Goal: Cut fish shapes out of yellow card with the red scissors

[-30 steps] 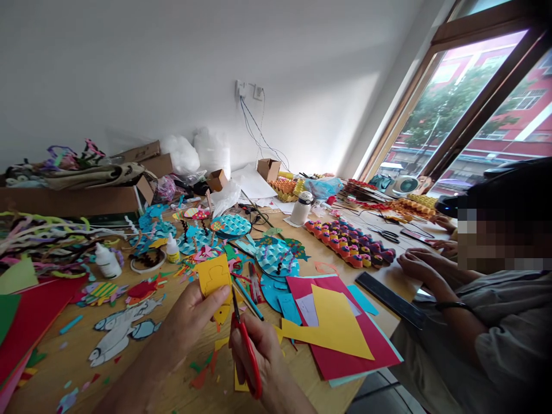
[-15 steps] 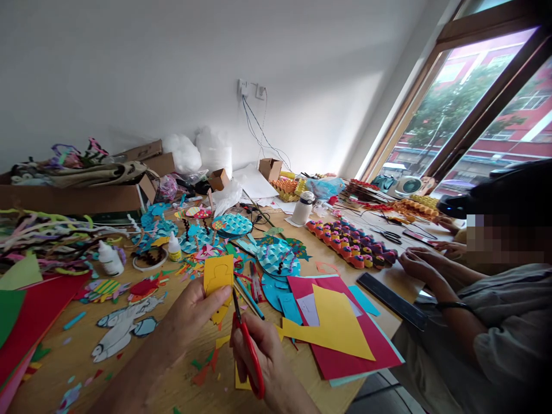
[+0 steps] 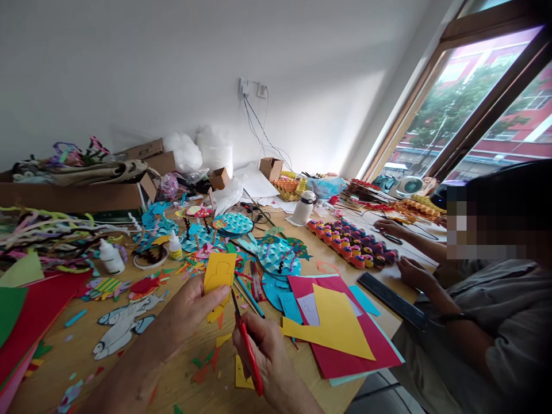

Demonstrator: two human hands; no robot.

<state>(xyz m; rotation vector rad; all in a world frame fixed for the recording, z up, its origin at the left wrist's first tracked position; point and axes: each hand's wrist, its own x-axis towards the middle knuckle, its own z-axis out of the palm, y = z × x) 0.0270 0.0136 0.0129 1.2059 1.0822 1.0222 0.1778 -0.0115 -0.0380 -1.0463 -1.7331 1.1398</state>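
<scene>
My left hand [image 3: 190,307] pinches a strip of yellow paper [image 3: 221,269] between thumb and fingers; a drawn outline shows on its upper part. My right hand [image 3: 265,348] is closed around the red handles of a pair of scissors [image 3: 249,351]. Their dark blades point up at the right edge of the yellow strip, by my left thumb tip. Whether the blades touch the paper I cannot tell. Below, a small yellow piece with a drawing [image 3: 244,374] lies on the table, partly behind my right hand. Orange and green scraps lie between my forearms.
Sheets of red and yellow paper [image 3: 345,333] lie to the right, beside a black phone-like slab [image 3: 392,300]. Paper fish [image 3: 123,328], glue bottles [image 3: 111,257] and woven blue paper pieces [image 3: 278,256] spread across the table [image 3: 172,385]. A co-worker's hand [image 3: 416,273] is near a painted egg tray [image 3: 351,244].
My hands stay nearly in place, with the yellow strip and scissors shifted only slightly. The co-worker's hands have moved apart, one reaching forward toward the scissors on the table.
</scene>
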